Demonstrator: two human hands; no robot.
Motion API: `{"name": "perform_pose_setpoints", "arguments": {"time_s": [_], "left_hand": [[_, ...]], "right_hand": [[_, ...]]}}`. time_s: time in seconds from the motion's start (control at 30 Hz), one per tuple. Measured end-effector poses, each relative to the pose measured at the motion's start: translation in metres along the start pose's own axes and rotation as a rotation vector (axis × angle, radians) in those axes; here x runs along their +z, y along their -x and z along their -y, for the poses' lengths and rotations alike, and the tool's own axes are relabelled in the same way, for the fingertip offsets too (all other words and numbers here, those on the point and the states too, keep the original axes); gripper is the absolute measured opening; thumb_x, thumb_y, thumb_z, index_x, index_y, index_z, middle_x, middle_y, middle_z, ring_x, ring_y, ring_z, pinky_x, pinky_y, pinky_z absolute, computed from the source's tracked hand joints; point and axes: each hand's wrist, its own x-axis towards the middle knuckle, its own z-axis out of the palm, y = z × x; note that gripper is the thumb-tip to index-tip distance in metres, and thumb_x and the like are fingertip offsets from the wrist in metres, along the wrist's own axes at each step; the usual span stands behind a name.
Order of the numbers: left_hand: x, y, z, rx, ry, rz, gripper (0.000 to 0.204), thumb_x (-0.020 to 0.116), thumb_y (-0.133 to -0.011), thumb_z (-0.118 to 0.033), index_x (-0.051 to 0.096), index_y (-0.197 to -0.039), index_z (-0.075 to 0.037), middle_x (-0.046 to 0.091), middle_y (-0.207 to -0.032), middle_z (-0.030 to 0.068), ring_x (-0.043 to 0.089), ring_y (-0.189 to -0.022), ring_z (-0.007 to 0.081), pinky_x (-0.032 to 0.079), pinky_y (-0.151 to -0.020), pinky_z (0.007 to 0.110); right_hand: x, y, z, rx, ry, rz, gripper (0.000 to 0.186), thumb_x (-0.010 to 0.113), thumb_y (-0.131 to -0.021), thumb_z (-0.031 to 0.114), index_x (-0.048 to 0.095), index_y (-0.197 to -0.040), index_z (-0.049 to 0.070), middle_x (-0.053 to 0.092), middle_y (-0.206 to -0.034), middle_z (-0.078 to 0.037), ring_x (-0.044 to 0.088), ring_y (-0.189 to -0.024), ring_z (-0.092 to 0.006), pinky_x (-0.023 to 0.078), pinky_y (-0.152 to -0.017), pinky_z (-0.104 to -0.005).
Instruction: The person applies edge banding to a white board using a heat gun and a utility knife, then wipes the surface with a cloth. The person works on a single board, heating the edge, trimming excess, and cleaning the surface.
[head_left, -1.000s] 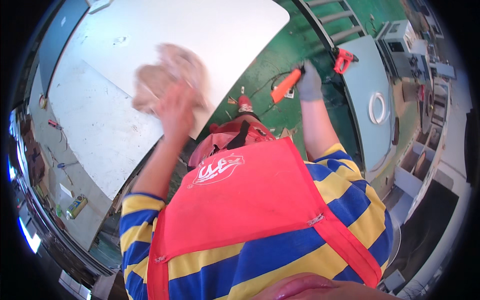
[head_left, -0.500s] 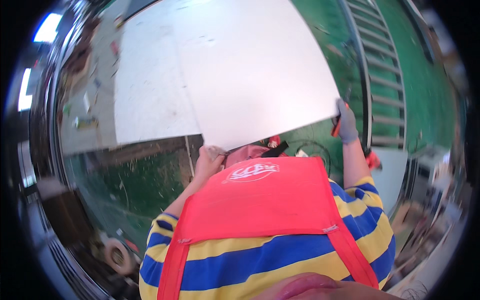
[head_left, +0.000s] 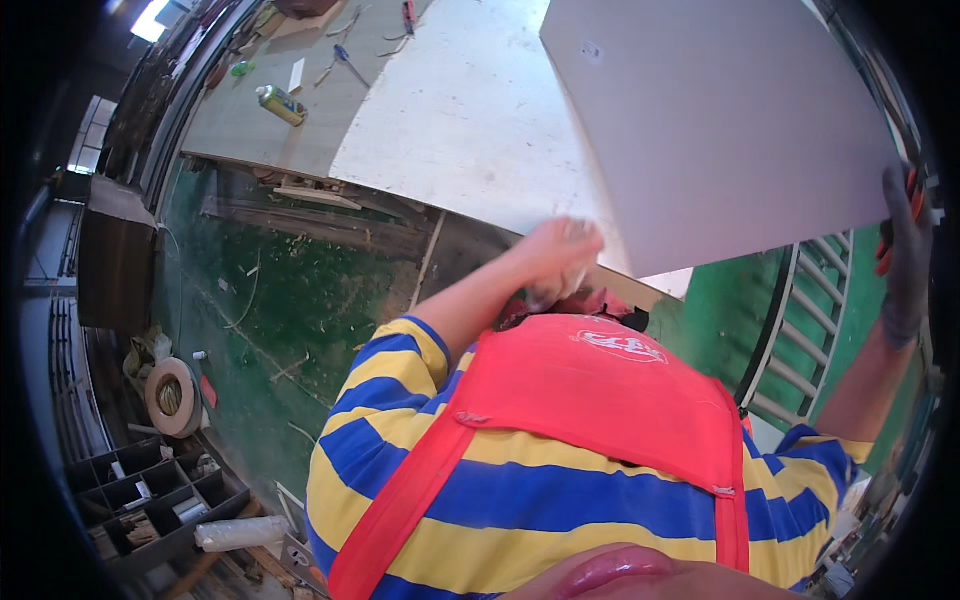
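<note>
A large greyish-white panel (head_left: 730, 130) with a small label is raised at a slant on the right. My right hand (head_left: 903, 265), in a grey glove, grips its right edge near the close corner. An orange-red tool handle (head_left: 884, 250) shows beside those gloved fingers. Under the raised panel lies a white board (head_left: 470, 120) with marks on its surface. Over this board's near edge, left of the panel's near corner, is my left hand (head_left: 565, 255). Its fingers are curled and blurred around something whitish and crumpled, perhaps a cloth, which I cannot make out.
A spray can (head_left: 282, 105) and a blue-handled tool (head_left: 350, 65) lie on the grey worktable (head_left: 235, 125). At right stands a roller conveyor (head_left: 805, 310). A tape roll (head_left: 173, 397) and a black divided bin (head_left: 150, 500) are at lower left on the green floor (head_left: 290, 330).
The panel has been lifted and tilted off the board, its lit white face now looking grey. My left hand has left the panel's corner. The view has swung left.
</note>
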Motion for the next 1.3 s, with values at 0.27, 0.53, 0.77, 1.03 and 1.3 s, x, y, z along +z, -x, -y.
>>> {"name": "perform_pose_setpoints", "arguments": {"time_s": [0.27,0.53,0.77,1.03,1.3], "left_hand": [[-0.137,0.035,-0.161,0.471,0.787,-0.335,0.094,0.041,-0.087,-0.077,0.049,-0.131,0.005,0.06,-0.125,0.0191,0.062,-0.112,0.0311,0.052,-0.094,0.043],[-0.134,0.028,-0.065,0.082,0.815,-0.481,0.036,0.068,-0.085,-0.027,0.063,-0.103,0.003,0.065,-0.093,0.012,0.064,-0.083,0.0225,0.052,-0.071,0.036],[-0.05,0.059,0.029,-0.2,0.916,-0.434,0.036,0.055,-0.096,-0.033,0.061,-0.103,0.002,0.068,-0.089,0.0124,0.069,-0.078,0.0246,0.057,-0.068,0.038],[0.029,0.032,-0.05,-0.268,0.653,0.06,0.035,0.06,-0.097,-0.035,0.064,-0.11,-0.003,0.067,-0.098,0.0073,0.065,-0.079,0.0139,0.053,-0.067,0.028],[-0.219,-0.067,0.003,0.183,0.062,-0.651,0.038,0.076,-0.084,-0.023,0.064,-0.112,-0.002,0.067,-0.108,0.0117,0.065,-0.092,0.0214,0.052,-0.083,0.034]], "right_hand": [[0.049,0.059,0.087,-0.34,0.031,0.424,0.022,0.067,-0.088,0.003,0.059,-0.108,-0.001,0.061,-0.09,-0.006,0.06,-0.083,-0.0143,0.05,-0.075,-0.0292],[0.103,0.167,-0.01,-0.434,0.209,0.285,0.033,0.072,-0.07,-0.003,0.059,-0.1,0.003,0.065,-0.106,-0.018,0.064,-0.093,-0.0365,0.052,-0.079,-0.0387],[0.129,0.193,-0.106,-0.261,0.164,0.239,0.04,0.071,-0.072,-0.003,0.059,-0.107,0.01,0.062,-0.122,-0.013,0.064,-0.102,-0.0334,0.053,-0.083,-0.0366],[0.162,0.093,-0.249,0.137,0.224,0.061,0.03,0.064,-0.089,0.021,0.057,-0.114,0.006,0.063,-0.113,-0.012,0.063,-0.096,-0.0328,0.05,-0.08,-0.0404],[0.225,0.211,-0.115,0.799,-0.464,0.247,0.031,0.065,-0.09,0.034,0.06,-0.1,0.005,0.057,-0.076,0.0,0.051,-0.058,-0.0077,0.042,-0.052,-0.0246]]}}
